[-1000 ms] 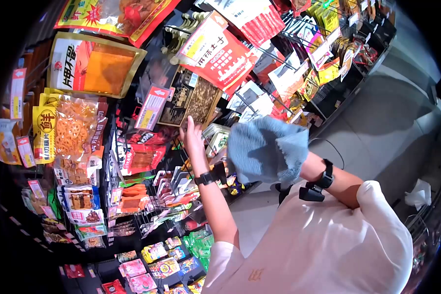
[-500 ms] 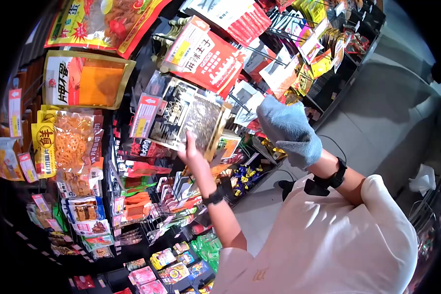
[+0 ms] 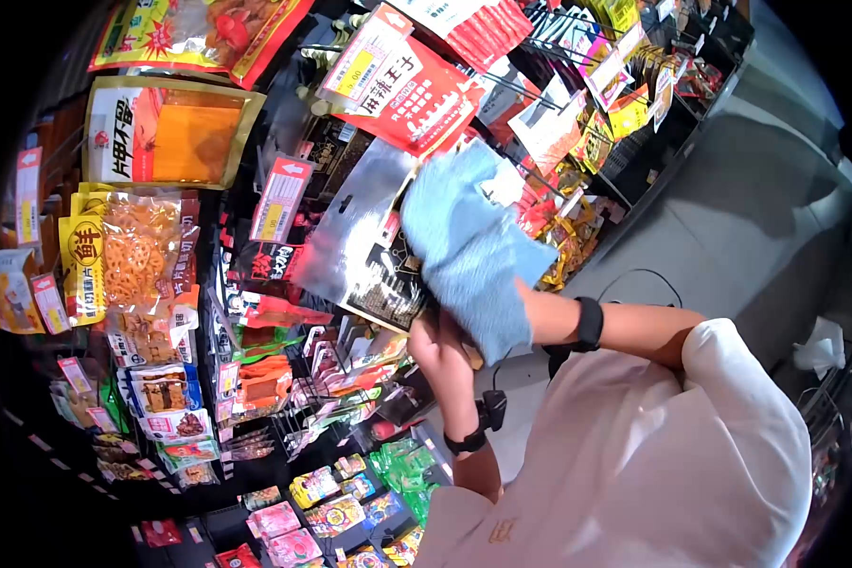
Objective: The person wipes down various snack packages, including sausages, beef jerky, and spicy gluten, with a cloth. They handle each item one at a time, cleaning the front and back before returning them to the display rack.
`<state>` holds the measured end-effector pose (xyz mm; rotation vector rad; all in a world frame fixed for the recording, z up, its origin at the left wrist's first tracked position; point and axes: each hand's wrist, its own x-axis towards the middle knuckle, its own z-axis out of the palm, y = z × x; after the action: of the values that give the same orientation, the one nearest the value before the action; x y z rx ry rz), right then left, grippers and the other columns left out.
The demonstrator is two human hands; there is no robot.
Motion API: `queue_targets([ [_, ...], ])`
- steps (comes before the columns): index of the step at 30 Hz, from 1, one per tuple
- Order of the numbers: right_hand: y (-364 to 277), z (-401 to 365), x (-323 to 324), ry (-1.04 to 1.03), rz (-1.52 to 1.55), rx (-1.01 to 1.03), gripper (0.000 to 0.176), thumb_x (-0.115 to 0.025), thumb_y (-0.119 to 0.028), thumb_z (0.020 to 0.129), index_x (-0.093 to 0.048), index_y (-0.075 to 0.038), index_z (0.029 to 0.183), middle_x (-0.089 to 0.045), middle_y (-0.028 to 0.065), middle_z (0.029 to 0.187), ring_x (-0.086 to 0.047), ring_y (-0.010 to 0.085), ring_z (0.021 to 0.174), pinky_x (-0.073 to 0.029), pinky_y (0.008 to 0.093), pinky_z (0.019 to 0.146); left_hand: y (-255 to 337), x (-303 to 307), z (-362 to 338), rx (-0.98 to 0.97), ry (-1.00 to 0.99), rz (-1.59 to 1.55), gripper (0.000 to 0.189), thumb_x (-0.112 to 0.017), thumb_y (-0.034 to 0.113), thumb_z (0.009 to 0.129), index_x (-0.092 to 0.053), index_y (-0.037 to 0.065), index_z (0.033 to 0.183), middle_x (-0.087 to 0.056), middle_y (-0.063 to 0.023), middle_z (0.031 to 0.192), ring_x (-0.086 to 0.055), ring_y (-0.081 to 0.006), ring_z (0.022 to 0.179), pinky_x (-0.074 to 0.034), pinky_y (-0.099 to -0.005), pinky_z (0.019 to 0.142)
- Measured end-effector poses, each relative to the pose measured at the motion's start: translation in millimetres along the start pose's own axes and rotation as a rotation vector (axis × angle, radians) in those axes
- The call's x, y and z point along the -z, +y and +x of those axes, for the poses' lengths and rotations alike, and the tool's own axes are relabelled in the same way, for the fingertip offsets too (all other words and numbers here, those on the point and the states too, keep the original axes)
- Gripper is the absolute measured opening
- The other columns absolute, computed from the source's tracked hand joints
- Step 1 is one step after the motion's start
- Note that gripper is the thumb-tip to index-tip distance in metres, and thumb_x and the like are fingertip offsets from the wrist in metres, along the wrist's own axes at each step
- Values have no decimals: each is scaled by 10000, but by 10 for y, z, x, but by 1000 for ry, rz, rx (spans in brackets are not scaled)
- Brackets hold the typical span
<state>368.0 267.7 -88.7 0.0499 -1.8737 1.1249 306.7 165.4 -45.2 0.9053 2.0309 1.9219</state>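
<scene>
A black-and-silver snack packet [image 3: 388,284] is off the rack's front, tilted, with its silver top edge and hang hole toward the left. My left hand [image 3: 440,363] is closed on the packet's lower edge. A light blue cloth [image 3: 478,246] covers my right hand and lies over the right part of the packet. The fingers of my right hand are hidden beneath the cloth, which it grips, and only the wrist with a black band shows.
Hanging snack bags surround the packet: a red and white bag [image 3: 412,99] above, an orange bag [image 3: 175,133] on the left. A price tag [image 3: 281,199] sticks out beside it. Lower down are small packs [image 3: 334,516]. Grey floor [image 3: 701,227] lies to the right.
The cloth-covered right hand has moved left and down onto the packet. My left hand has moved right and down with the packet, which has come away from its former spot.
</scene>
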Motion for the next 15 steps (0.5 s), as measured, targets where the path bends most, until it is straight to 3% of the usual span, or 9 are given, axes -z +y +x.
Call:
queue_targets([
  [2, -115, 23, -35, -30, 28, 24, 420, -604, -213, 746, -564, -54, 1133, -562, 173, 1121, -530, 368, 1005, -423, 432, 876, 82, -45, -53, 143, 127, -80, 220, -479, 57, 911, -520, -55, 1096, -589, -89, 1041, -534, -149, 966, -412, -298, 880],
  [4, -152, 7, -28, -33, 32, -8, 407, -564, -225, 778, -572, -67, 1153, -550, 184, 1154, -520, 350, 1065, -417, 419, 919, 33, 104, -36, 205, 114, -320, 317, -497, 136, 933, -460, -28, 1202, -550, -97, 1128, -519, -173, 1028, -414, -329, 895],
  [8, 24, -41, -39, -76, -238, 169, 411, -560, -207, 781, -574, -63, 1166, -572, 171, 1128, -527, 339, 1063, -404, 402, 951, 110, 150, -238, 201, 145, -216, 256, -526, 205, 943, -509, -20, 1065, -548, -77, 1040, -521, -124, 912, -436, -286, 800],
  [9, 142, -60, -137, -70, -172, 17, 415, -564, -220, 782, -575, -66, 1167, -569, 165, 1135, -524, 332, 1074, -389, 414, 967, 199, 22, -294, 177, 249, -178, 232, -536, 217, 938, -527, -13, 967, -550, -46, 944, -506, -95, 819, -420, -243, 717],
  [11, 224, -24, -245, -56, -31, -289, 424, -571, -246, 783, -576, -72, 1169, -564, 152, 1150, -519, 319, 1097, -359, 439, 999, 68, 140, -368, 117, 132, -99, 231, -530, 215, 940, -542, -11, 894, -528, 5, 826, -457, -65, 733, -370, -216, 637],
  [12, 173, -24, -205, -57, -30, -289, 424, -571, -246, 783, -576, -72, 1169, -564, 152, 1150, -519, 319, 1097, -359, 439, 999, 50, 140, -389, 77, 117, -75, 234, -527, 215, 940, -547, -10, 876, -516, 20, 793, -439, -58, 712, -355, -213, 619],
  [13, -45, 67, -37, -24, -158, -75, 430, -573, -264, 785, -576, -80, 1173, -562, 148, 1161, -513, 322, 1108, -334, 461, 1019, 82, 157, -402, 203, 129, -119, 295, -529, 229, 943, -442, 11, 1123, -539, -82, 1077, -544, -168, 955, -446, -335, 866],
  [14, -174, 108, 43, 8, -284, 139, 436, -576, -282, 787, -576, -88, 1177, -559, 143, 1173, -508, 326, 1118, -309, 483, 1039, 12, 150, -312, 156, 195, -180, 236, -529, 229, 940, -524, -5, 968, -569, -81, 1006, -542, -133, 879, -443, -279, 754],
  [15, -157, 25, -88, -178, -395, 106, 448, -568, -303, 797, -568, -95, 1193, -547, 136, 1207, -482, 333, 1162, -258, 526, 1064, 64, 180, -305, 228, 222, -199, 245, -531, 223, 939, -506, -5, 1023, -553, -105, 1075, -541, -168, 949, -448, -318, 802],
])
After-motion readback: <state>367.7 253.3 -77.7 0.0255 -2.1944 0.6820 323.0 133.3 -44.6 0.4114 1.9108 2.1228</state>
